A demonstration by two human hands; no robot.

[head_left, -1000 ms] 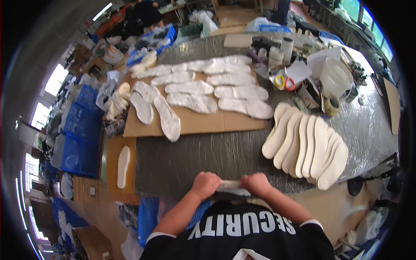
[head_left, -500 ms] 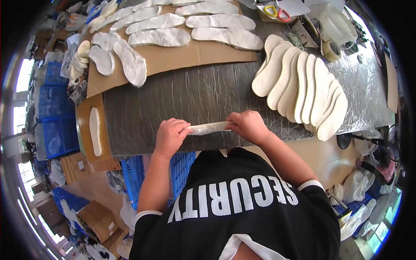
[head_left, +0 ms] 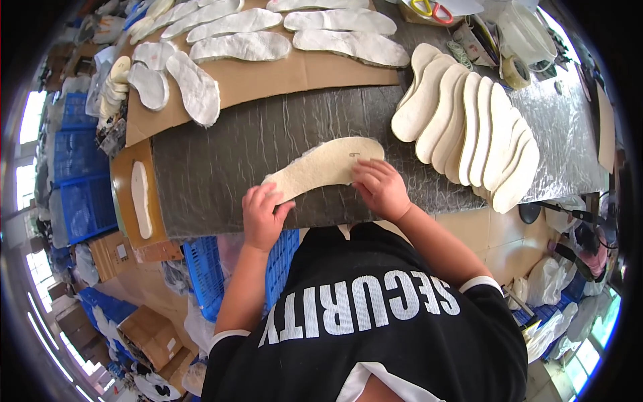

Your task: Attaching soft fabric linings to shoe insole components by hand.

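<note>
A cream felt insole (head_left: 315, 167) with a small dark mark near its wider end lies on the dark table in front of me, a little white fuzz showing along its far edge. At its narrower left end, my left hand (head_left: 263, 216) rests its fingertips on the felt, the thumb spread away from them. My right hand (head_left: 383, 191) lays its fingers over the near edge by the wider end, with its thumb just off that edge. Both hands look open, touching the insole rather than gripping it. The insole's underside is hidden.
Overlapping cream insoles (head_left: 462, 127) fan out at the right. White fuzzy insoles (head_left: 241, 47) lie in rows on a cardboard sheet (head_left: 268, 77) at the back. One more insole (head_left: 140, 199) sits on a brown board at the left. Scissors (head_left: 432, 11) and tape (head_left: 515, 71) are at the back right.
The insole, held edge-on between both hands before, now lies flat with its felt face up. Both hands have loosened from their pinch to rest on it.
</note>
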